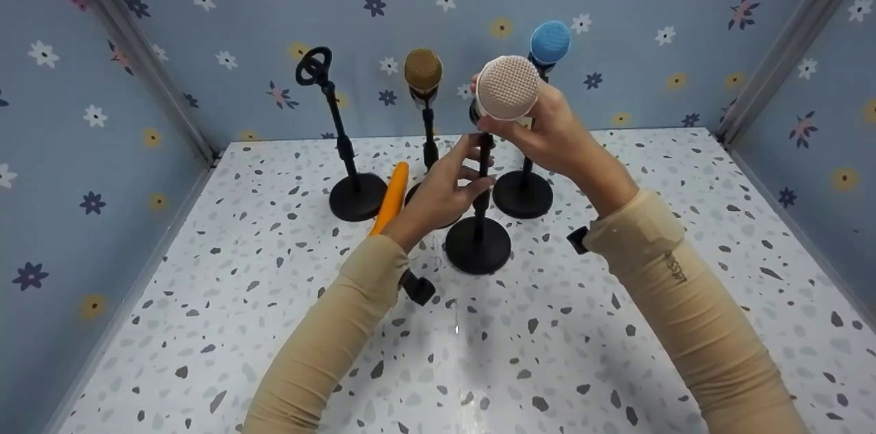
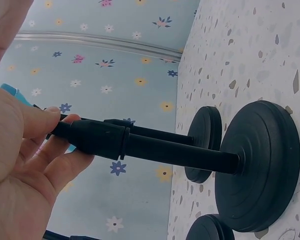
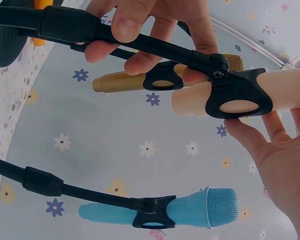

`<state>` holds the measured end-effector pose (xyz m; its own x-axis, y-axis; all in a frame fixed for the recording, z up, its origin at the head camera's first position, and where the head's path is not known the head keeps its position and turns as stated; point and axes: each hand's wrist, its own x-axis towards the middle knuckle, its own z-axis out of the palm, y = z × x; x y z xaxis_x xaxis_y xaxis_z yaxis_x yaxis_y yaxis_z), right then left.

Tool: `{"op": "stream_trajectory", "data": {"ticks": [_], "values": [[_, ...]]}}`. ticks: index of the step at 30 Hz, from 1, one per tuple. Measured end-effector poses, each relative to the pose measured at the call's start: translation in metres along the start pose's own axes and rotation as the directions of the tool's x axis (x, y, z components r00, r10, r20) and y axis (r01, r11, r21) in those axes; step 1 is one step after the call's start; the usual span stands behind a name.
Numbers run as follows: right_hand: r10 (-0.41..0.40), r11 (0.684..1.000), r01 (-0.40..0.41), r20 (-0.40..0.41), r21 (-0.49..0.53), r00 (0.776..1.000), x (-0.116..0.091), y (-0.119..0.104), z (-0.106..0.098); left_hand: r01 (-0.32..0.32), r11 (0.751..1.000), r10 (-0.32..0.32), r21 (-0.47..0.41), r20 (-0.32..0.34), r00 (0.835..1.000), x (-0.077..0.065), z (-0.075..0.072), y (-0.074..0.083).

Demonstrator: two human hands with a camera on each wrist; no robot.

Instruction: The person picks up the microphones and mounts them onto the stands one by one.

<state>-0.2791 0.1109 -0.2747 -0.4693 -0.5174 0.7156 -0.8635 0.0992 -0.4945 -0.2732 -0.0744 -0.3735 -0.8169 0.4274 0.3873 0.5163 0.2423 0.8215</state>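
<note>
My right hand grips a pale pink microphone around its body, just under the mesh head. In the right wrist view, that microphone passes through the black clip at the top of a black microphone stand. Below the clip, my left hand holds the stand's pole, with thumb and fingers around it near the collar. The round base rests on the speckled tabletop.
Behind are a stand with a gold microphone and another with a blue microphone. At left stands one with a bare ring-shaped clip. An orange stick-like object lies by my left wrist. Flowered panels enclose the speckled table.
</note>
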Motion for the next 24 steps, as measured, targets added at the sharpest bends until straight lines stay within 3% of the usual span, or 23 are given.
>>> {"op": "stream_trajectory", "data": {"ticks": [7, 14, 24], "values": [[0.06, 0.998, -0.061, -0.027, -0.028, 0.998, -0.001, 0.007, 0.006, 0.003, 1.0, -0.003, -0.02, -0.016, 1.0, -0.002, 0.0, -0.002], [0.13, 0.991, -0.129, -0.049, 0.03, 0.99, -0.006, 0.02, 0.011, -0.015, 0.999, 0.014, -0.032, -0.017, 1.0, -0.004, 0.002, -0.003], [0.166, 0.983, -0.159, -0.076, 0.094, 0.983, -0.007, 0.029, 0.015, -0.02, 0.999, 0.019, -0.049, -0.036, 0.999, -0.001, 0.003, -0.003]]}}
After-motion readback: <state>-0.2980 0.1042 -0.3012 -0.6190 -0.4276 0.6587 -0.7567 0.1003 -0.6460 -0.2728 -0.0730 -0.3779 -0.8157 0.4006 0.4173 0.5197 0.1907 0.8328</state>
